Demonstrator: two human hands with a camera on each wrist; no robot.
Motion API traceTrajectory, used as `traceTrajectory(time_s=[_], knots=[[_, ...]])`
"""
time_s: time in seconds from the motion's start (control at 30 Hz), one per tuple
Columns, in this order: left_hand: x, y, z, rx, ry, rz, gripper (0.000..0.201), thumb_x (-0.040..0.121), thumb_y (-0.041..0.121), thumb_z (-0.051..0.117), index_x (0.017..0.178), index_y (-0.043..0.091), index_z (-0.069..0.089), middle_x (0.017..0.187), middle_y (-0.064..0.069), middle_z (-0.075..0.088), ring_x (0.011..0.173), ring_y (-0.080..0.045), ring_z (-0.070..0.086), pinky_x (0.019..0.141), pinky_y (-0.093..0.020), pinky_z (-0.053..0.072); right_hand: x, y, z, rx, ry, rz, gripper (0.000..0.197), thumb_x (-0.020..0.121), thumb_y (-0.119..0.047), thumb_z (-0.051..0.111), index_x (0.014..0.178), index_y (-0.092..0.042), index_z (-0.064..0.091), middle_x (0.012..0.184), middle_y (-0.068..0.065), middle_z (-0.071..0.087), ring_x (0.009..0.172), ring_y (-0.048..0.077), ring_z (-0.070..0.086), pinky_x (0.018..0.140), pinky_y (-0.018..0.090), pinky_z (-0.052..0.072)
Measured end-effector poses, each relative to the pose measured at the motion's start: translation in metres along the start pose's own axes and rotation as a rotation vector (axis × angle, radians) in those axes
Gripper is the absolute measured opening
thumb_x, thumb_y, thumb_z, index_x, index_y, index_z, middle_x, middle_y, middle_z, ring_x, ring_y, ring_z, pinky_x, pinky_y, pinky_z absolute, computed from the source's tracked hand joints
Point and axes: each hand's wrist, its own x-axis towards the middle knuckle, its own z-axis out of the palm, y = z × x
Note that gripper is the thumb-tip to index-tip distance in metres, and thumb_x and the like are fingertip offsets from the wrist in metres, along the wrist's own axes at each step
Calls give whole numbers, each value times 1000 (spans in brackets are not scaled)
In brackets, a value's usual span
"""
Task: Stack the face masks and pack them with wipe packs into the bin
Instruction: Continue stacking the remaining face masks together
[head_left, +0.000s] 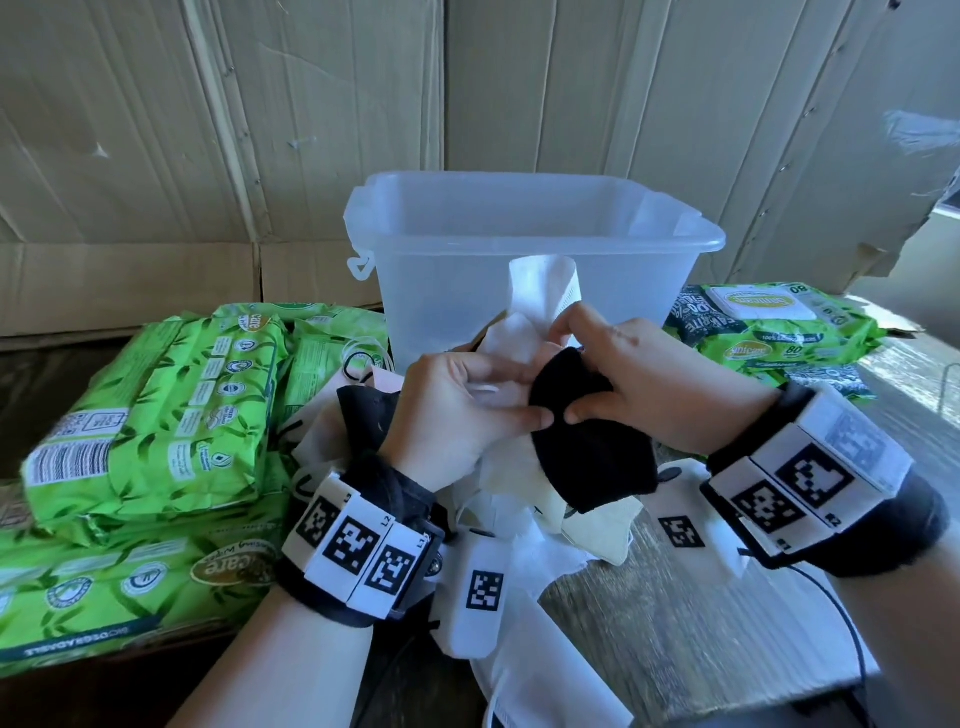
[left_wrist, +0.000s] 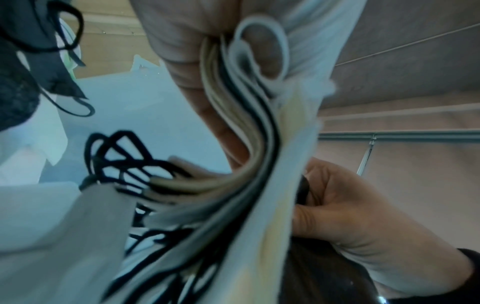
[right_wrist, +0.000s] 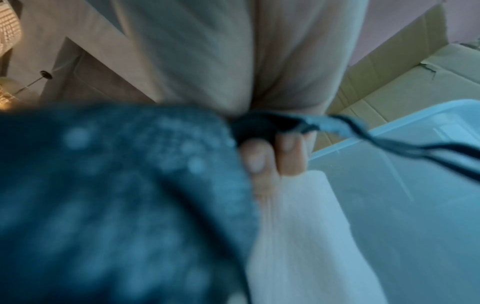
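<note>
A bundle of face masks (head_left: 511, 358) is held in the air just in front of the clear plastic bin (head_left: 524, 249), above the table (head_left: 675, 613). The bundle has white, cream and black masks pressed flat together; in the left wrist view their edges (left_wrist: 249, 144) show as thin layers side by side. The left hand (head_left: 457, 410) grips the bundle from the left, fingers curled around it and thumb on top. The right hand (head_left: 654, 384) pinches a black mask (head_left: 587, 441) against the right side of the bundle, thumb below and fingers over it. More loose masks (head_left: 524, 525), white and cream, lie in a heap on the table under the hands, and another black mask (head_left: 363, 415) lies beside the left wrist. The bin stands upright, its inside hard to see. Green wipe packs (head_left: 150, 415) are stacked at the left of the bin, and further wipe packs (head_left: 779, 327) lie at its right. Flattened cardboard (head_left: 260, 130) stands behind everything.
</note>
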Motion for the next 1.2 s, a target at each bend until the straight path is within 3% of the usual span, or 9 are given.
traceTrajectory(time_s=[0.13,0.3,0.43,0.57,0.67,0.8,1.0,1.1,1.2], knots=[[-2,5,-2,-61,11,-27,33,49,17,90,75,31,76,82,5,75,76,-10,66,85,-47,55,0,-1,0,0,-15,0,62,74,-13,75,124,-4,38,58,-6,41,65,22,42,55,25,29],[-2,2,2,-30,-3,-10,53,42,40,82,79,2,74,84,-5,73,75,-18,61,85,-49,52,2,1,0,41,43,-10,51,71,-16,77,112,-8,47,62,-1,53,56,12,42,54,14,35],[0,0,0,-33,26,-13,32,49,14,88,78,20,75,80,0,74,75,-9,65,82,-40,56,-1,2,-1,61,198,-21,29,70,-20,78,92,-15,61,65,-4,58,61,16,45,61,14,36],[2,-3,-1,-54,54,1,31,59,-2,83,69,23,67,44,19,55,51,10,50,69,-19,48,-1,8,5,169,407,-84,12,63,-26,73,70,-16,70,67,-6,47,63,4,44,66,8,34],[4,-3,-1,-116,96,22,35,52,2,88,65,22,62,49,20,56,53,8,48,61,-12,43,-3,8,6,287,440,-144,8,63,-19,73,66,-14,69,75,-6,54,73,-5,50,70,6,35],[5,-4,-2,-187,120,30,31,51,12,88,75,4,70,71,4,66,70,-7,56,74,-28,48,-5,3,5,470,387,-108,6,70,-24,69,70,-21,64,64,-10,63,64,-6,54,63,6,38],[0,-1,0,-71,-26,33,16,61,15,85,72,16,73,83,-4,73,76,-10,66,81,-31,51,4,3,2,359,469,268,72,61,-67,54,116,-22,46,74,-2,55,69,9,51,64,22,34],[0,0,-1,-6,-47,49,26,55,31,84,74,17,74,85,0,75,87,-17,69,88,-40,53,7,9,3,319,433,390,58,70,-53,68,112,-19,48,82,-1,55,76,17,53,68,27,34],[-1,1,-2,28,-73,53,21,58,31,77,75,19,74,83,6,74,86,-14,69,90,-44,52,9,19,1,410,467,353,14,75,-21,73,76,-13,62,63,1,56,57,13,46,60,29,35]])
